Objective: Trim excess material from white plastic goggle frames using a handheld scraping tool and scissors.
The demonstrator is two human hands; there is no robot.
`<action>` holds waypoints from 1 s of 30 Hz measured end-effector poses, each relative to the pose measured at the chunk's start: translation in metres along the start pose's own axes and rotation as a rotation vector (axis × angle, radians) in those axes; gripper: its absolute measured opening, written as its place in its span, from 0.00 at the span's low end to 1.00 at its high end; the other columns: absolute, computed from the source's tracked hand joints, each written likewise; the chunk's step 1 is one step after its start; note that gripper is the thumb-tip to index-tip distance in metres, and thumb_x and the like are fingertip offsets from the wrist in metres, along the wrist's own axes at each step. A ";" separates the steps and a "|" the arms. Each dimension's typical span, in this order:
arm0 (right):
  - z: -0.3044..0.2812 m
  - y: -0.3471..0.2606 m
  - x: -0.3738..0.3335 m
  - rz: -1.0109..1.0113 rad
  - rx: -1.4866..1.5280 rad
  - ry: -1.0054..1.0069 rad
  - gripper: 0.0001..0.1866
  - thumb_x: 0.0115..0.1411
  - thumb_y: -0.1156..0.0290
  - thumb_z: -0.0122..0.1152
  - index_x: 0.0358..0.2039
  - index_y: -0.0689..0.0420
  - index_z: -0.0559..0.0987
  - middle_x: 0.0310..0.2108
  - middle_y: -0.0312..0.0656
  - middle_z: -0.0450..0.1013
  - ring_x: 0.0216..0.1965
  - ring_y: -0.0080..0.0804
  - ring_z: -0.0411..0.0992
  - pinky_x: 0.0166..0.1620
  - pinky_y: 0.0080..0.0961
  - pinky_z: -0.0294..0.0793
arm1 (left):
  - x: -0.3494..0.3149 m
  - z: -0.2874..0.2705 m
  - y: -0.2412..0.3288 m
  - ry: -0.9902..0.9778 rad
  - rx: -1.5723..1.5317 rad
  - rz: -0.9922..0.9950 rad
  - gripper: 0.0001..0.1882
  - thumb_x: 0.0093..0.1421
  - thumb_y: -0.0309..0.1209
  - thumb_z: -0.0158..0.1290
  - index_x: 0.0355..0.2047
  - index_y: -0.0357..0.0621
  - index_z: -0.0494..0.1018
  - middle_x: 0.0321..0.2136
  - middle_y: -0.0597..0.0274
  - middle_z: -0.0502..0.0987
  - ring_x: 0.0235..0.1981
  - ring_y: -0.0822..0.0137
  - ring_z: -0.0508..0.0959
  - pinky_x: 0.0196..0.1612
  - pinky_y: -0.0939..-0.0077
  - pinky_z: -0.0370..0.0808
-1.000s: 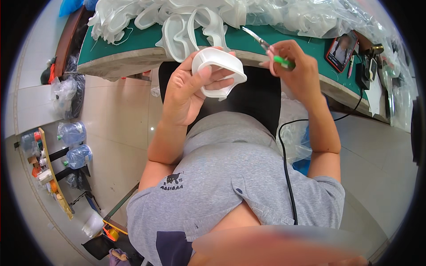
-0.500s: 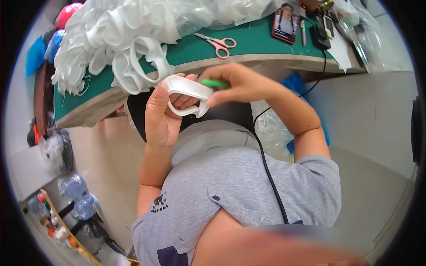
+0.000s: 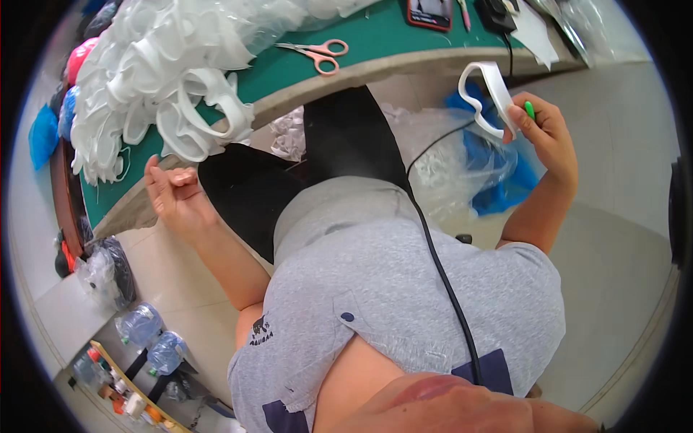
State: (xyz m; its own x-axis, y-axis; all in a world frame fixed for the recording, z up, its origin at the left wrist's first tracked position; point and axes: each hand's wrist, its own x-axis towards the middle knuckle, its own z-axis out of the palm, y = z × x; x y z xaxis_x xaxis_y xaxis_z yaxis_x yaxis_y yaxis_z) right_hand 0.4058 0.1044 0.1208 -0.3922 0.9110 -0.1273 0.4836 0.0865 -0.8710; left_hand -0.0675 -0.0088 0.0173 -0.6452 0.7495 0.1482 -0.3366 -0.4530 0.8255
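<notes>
My right hand (image 3: 547, 137), out at the far right, pinches a white curved frame (image 3: 498, 92) shaped like a goggle rim. A thin green-handled tool (image 3: 530, 110) is also in that hand; its working end is hidden by the fingers. My left hand (image 3: 180, 196) is beside the table's front edge at the left, holding nothing, with its fingers loosely bent and apart. A heap of similar white frames (image 3: 144, 72) is piled on the green table (image 3: 281, 79) just beyond it, and some hang over the edge.
Pink-handled scissors (image 3: 313, 52) lie on the table, with a phone (image 3: 429, 16) and a black adapter (image 3: 495, 16) farther right. A black cable (image 3: 440, 274) runs across my body. Below the table are clear plastic bags (image 3: 440, 155) and blue plastic (image 3: 505, 189).
My hands have separated. The left let go of the white frame and moved left toward the heap, while the right carried the frame and green tool out to the right. The view has shifted.
</notes>
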 end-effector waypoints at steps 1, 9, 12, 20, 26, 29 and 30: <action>-0.006 0.014 -0.007 0.069 -0.045 -0.049 0.11 0.63 0.65 0.52 0.28 0.60 0.73 0.20 0.32 0.70 0.24 0.15 0.66 0.29 0.13 0.62 | -0.002 0.001 0.003 -0.005 0.074 0.018 0.13 0.63 0.30 0.49 0.46 0.39 0.67 0.25 0.60 0.75 0.25 0.72 0.73 0.34 0.79 0.73; -0.012 0.130 -0.034 0.524 -0.419 -0.211 0.13 0.58 0.63 0.58 0.31 0.62 0.78 0.19 0.35 0.69 0.23 0.20 0.62 0.29 0.22 0.63 | 0.006 -0.007 0.007 0.083 0.228 -0.002 0.11 0.60 0.25 0.51 0.44 0.37 0.68 0.35 0.55 0.76 0.28 0.71 0.75 0.37 0.78 0.74; -0.001 0.197 -0.030 0.550 -0.469 -0.275 0.13 0.56 0.62 0.60 0.33 0.60 0.80 0.21 0.37 0.71 0.23 0.23 0.64 0.30 0.24 0.65 | 0.006 -0.004 0.016 0.097 0.300 0.003 0.08 0.61 0.26 0.51 0.40 0.37 0.70 0.33 0.56 0.76 0.28 0.71 0.75 0.39 0.78 0.74; 0.005 0.160 0.004 0.499 -0.286 -0.303 0.16 0.57 0.58 0.59 0.27 0.60 0.79 0.20 0.30 0.69 0.22 0.19 0.61 0.26 0.21 0.60 | 0.005 0.002 0.021 0.232 0.784 0.165 0.11 0.59 0.32 0.55 0.38 0.37 0.73 0.20 0.65 0.72 0.23 0.74 0.71 0.33 0.79 0.72; 0.046 0.017 0.043 0.042 0.074 -0.214 0.09 0.55 0.69 0.64 0.29 0.58 0.73 0.20 0.25 0.60 0.23 0.12 0.56 0.26 0.12 0.52 | 0.008 -0.013 0.002 0.036 1.184 -0.444 0.25 0.61 0.48 0.51 0.30 0.33 0.75 0.24 0.59 0.78 0.27 0.71 0.78 0.34 0.80 0.71; 0.094 -0.021 0.082 -0.202 0.090 -0.182 0.07 0.59 0.70 0.59 0.29 0.60 0.74 0.22 0.26 0.61 0.25 0.12 0.57 0.28 0.13 0.55 | 0.006 -0.025 -0.011 0.045 1.280 -0.439 0.28 0.60 0.51 0.50 0.31 0.31 0.75 0.24 0.57 0.78 0.29 0.70 0.79 0.34 0.80 0.71; 0.105 -0.031 0.096 -0.259 0.039 -0.228 0.07 0.60 0.71 0.57 0.30 0.61 0.74 0.22 0.26 0.62 0.26 0.12 0.58 0.29 0.13 0.56 | 0.008 -0.031 -0.016 0.033 1.149 -0.386 0.26 0.60 0.49 0.52 0.31 0.32 0.75 0.25 0.59 0.78 0.28 0.72 0.79 0.34 0.81 0.71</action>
State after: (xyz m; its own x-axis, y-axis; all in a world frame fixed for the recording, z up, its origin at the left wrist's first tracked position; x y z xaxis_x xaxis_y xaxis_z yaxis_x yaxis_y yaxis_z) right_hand 0.2707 0.1471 0.0856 -0.6646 0.7472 0.0013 0.3165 0.2830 -0.9054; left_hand -0.0886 -0.0101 -0.0115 -0.6596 0.7203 -0.2144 0.2831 0.5024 0.8170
